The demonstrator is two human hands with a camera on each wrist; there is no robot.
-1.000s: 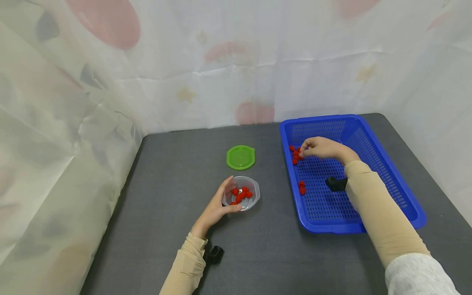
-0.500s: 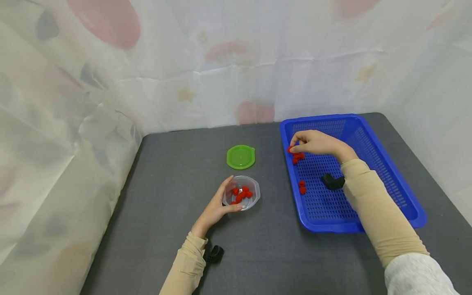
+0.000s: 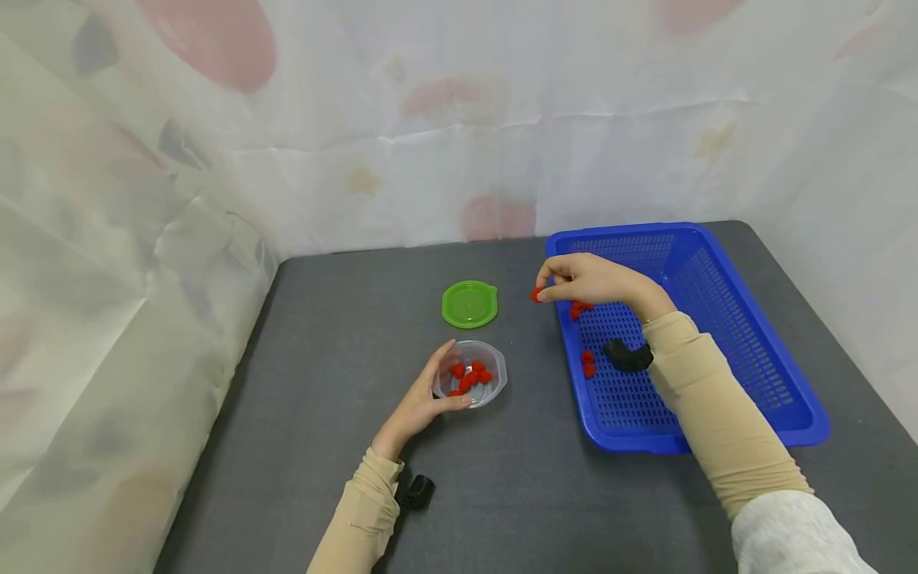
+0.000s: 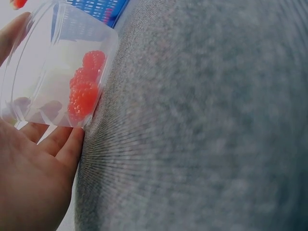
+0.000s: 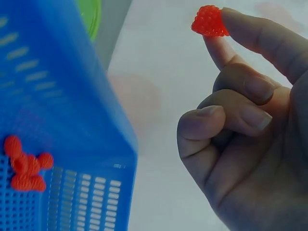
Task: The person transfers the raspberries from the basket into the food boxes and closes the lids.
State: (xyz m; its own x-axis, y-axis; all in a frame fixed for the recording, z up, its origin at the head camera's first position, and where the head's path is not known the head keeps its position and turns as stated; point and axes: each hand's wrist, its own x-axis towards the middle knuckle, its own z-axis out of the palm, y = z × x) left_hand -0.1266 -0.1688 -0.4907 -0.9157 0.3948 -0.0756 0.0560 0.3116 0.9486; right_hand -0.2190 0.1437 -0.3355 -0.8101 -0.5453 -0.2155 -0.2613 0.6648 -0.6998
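My left hand (image 3: 419, 408) grips a clear plastic container (image 3: 498, 381) by its left side, thumb and fingers around the wall. Several red raspberries (image 4: 83, 98) lie in the bottom of it. Above the left rim of the blue basket (image 3: 667, 443), my right hand (image 3: 598, 283) pinches one raspberry (image 5: 210, 21) between thumb and index finger, the other fingers curled in. More raspberries (image 5: 30, 168) lie inside the basket along its left side, partly covered by the right hand in the head view.
A green lid (image 3: 469, 304) lies on the grey table (image 3: 323, 359) just behind the container. The basket's raised rim stands on the right. Patterned white sheets (image 3: 402, 175) close off the back and sides.
The right hand has picked a raspberry from the basket's far left corner and moved left with it, up over the rim. The left hand and container have stayed in place.
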